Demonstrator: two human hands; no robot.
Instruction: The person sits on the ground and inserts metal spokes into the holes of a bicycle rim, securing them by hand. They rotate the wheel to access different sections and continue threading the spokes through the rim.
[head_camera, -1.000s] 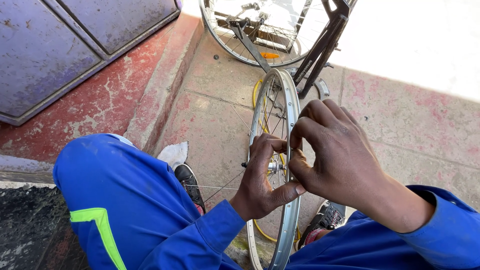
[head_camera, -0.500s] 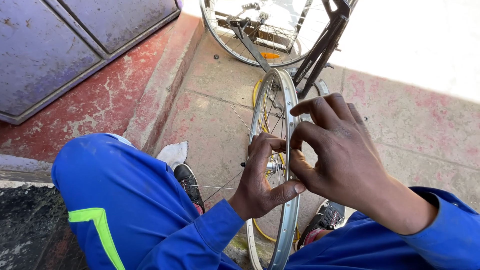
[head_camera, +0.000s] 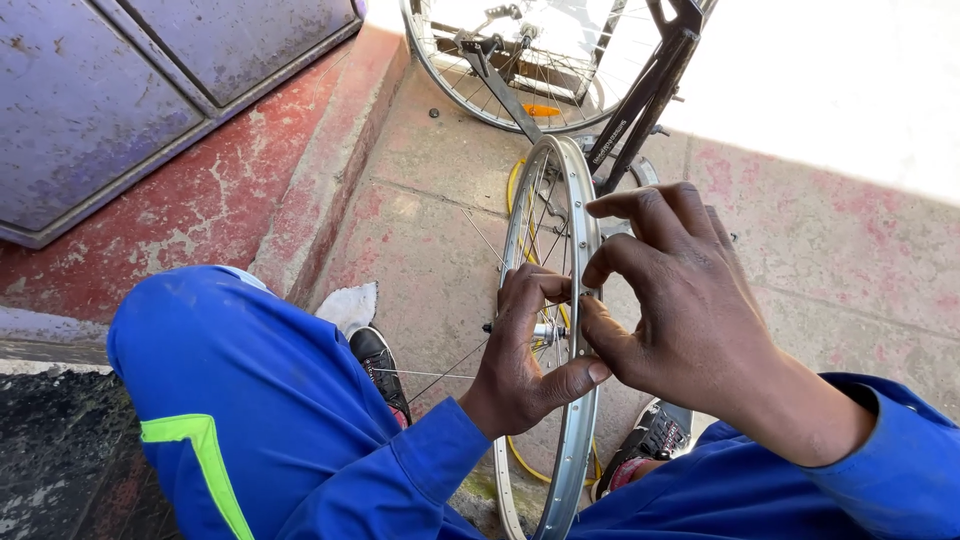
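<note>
A person in blue overalls is sitting on a paved floor (head_camera: 440, 230), looking down at a bare silver bicycle rim (head_camera: 580, 300) standing upright between the knees, at the centre of the view. The left hand (head_camera: 525, 350) is reaching in among the spokes from 7 o'clock, its fingers curled loosely and its thumb pressing on the rim's edge. The right hand (head_camera: 680, 300) is coming in from 4 o'clock, its fingers bent and pinching at the rim's edge; whatever small part they are gripping is too small to make out. A yellow band (head_camera: 515, 185) is showing behind the rim. At 12 o'clock another bicycle wheel (head_camera: 520, 60), with an orange reflector, is standing in a black frame (head_camera: 645, 95), cut off by the top edge. A purple metal door (head_camera: 120, 100) is filling the 10 o'clock corner. Black shoes (head_camera: 380, 360) are peeking out below the knees. The rim's lower end is running out of view.
</note>
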